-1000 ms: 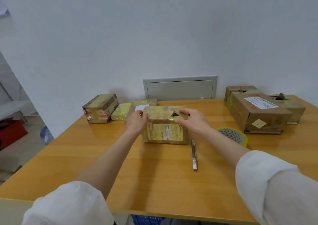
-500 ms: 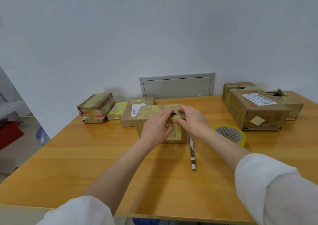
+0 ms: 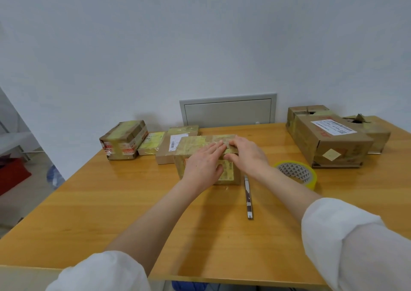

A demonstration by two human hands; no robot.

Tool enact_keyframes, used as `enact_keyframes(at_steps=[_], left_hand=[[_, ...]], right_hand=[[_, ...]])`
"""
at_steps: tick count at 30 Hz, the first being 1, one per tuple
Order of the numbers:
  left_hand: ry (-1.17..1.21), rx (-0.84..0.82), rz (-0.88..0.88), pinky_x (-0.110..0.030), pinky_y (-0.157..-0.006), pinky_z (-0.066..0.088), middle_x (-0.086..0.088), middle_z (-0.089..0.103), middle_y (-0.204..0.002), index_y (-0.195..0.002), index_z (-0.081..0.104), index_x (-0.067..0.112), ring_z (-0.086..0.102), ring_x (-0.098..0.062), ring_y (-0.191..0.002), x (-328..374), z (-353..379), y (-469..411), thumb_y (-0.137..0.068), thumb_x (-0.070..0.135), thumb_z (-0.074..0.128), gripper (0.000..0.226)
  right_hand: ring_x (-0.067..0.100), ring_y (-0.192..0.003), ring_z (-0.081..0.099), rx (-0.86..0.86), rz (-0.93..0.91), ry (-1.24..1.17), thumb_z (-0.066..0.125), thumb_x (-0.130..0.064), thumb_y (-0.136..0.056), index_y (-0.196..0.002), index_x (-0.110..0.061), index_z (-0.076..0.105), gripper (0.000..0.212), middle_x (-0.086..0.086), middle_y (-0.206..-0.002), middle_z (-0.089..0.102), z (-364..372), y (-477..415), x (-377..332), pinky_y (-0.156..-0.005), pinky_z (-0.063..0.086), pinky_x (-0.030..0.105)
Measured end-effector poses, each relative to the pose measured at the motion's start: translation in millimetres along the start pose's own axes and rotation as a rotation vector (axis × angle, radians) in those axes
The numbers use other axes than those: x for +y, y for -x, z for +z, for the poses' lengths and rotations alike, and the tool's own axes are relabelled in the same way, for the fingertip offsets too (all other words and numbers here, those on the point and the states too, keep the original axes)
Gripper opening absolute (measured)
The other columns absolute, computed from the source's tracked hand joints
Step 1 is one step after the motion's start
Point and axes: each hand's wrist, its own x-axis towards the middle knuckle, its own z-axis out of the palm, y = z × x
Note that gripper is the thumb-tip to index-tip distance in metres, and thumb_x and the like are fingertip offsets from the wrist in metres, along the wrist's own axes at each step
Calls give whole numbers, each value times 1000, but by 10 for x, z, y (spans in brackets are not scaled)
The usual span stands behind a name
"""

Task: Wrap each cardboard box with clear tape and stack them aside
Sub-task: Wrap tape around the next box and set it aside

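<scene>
**Cardboard box (image 3: 195, 145) got pressed down from above**

It sat mid-way across a glossy orange wooden table (image 3: 111, 213). Left hand (image 3: 204, 166) lay flat on the lid, fingers straight, gripping nothing. Right hand (image 3: 249, 157) rested beside it, fingers loosely stretched over the top, fingertips meeting. Tape roll (image 3: 295, 173) and a slim cutter (image 3: 248, 197) lay just right. Plain white wall (image 3: 200, 46) behind, with a grey panel (image 3: 228, 112).
</scene>
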Motion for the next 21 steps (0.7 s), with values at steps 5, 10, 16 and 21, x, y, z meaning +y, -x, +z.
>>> enact_keyframes(at_steps=[5,10,16,21], left_hand=[[-10,-18,20,-29,-116,18,7,19,-158,-152,17,26,17,-12,-145,19,3,40,-96,34,45,64],[12,-27,6,-29,-116,19,9,22,-157,-151,20,27,19,-10,-145,10,-7,12,-95,32,47,63],[23,-46,0,-28,-116,19,11,20,-157,-151,21,28,17,-9,-145,23,-56,-14,-95,31,48,62],[16,-41,23,-32,-120,14,6,18,-159,-152,15,29,15,-13,-146,15,19,34,-94,33,50,68]], right_hand=[[25,-136,38,-12,8,2,59,-42,-92,-138,-22,47,52,-2,-155,31,13,4,-2,-107,38,42],[25,-136,37,-20,15,-8,59,-41,-92,-139,-22,47,52,-2,-156,30,23,4,-1,-109,37,42],[26,-138,36,-16,20,-14,58,-40,-93,-140,-22,46,51,-2,-156,28,28,11,3,-109,36,42],[27,-138,35,-20,21,-18,57,-40,-94,-139,-25,46,49,-4,-156,27,29,11,-3,-108,36,42]])
